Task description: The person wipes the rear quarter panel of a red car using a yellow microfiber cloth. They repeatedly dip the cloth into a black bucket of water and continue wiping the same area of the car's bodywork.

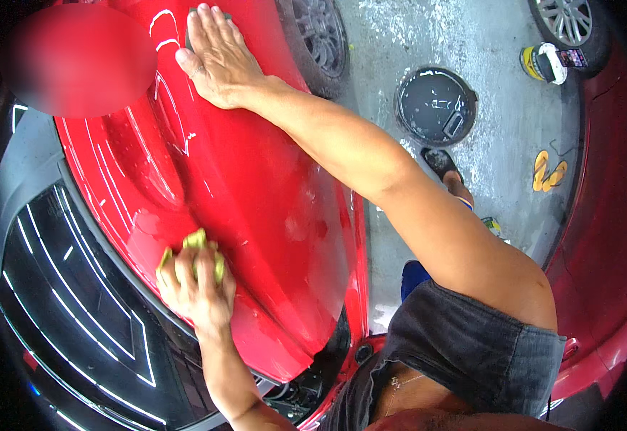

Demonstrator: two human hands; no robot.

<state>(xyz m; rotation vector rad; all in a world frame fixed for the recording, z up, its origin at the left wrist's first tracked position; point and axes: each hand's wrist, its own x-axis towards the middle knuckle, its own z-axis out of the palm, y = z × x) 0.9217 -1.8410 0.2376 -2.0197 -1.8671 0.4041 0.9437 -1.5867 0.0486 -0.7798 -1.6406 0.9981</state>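
A person's left hand point(197, 291), lower left of centre, works close to the hood's rear edge, beside a dark windshield point(76, 287); its grip is bunched, fingers curled around a yellow-green cloth point(195, 238) touching the red hood point(284, 251). The right hand point(220, 68), at upper centre, reaches across the hood's side edge, its grip flat, fingers extended over a dark pad point(189, 39) mostly hidden beneath. Right of the hood, a strip of grey floor point(507, 122) separates it from a second red car point(604, 287) along the right rim. The hood is glossy, streaked with reflected light; the floor is marked with white patches. Counted in view: one round dark bucket point(406, 90), two yellow sandals point(547, 174), two wheels point(318, 39) along the top, and one yellow-and-black tub point(532, 65), upper right.
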